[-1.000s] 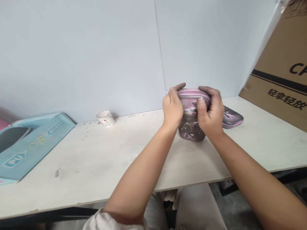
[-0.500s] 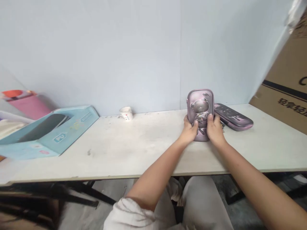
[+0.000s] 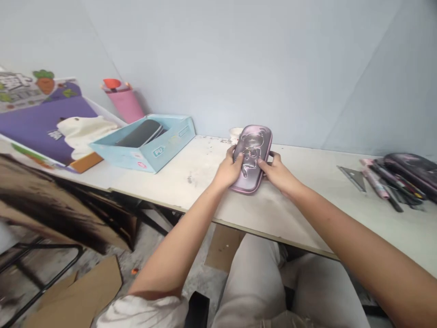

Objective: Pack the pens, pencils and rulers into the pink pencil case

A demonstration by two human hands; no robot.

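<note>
A shiny pink-purple hard pencil case (image 3: 253, 145) with a raised bear figure is held over the white table, leaning to the right at its top. My left hand (image 3: 228, 170) grips its left edge, thumb on the front. On the right edge my right hand (image 3: 279, 172) is closed, its thumb also on the embossed face. The other fingers are mostly hidden behind the case. A small white cup (image 3: 235, 134) stands behind it, partly covered.
On the right lie a second dark pencil case (image 3: 414, 168), several pens (image 3: 387, 182) and a set square (image 3: 353, 176). To the left are a light-blue box (image 3: 174, 146) with a dark case (image 3: 139, 133) inside, a pink holder (image 3: 126, 105) and a purple display box (image 3: 30, 125).
My view has turned left. Both hands have carried the pencil case leftward, away from the second case and close to the cup. It has gone from upright to tilted.
</note>
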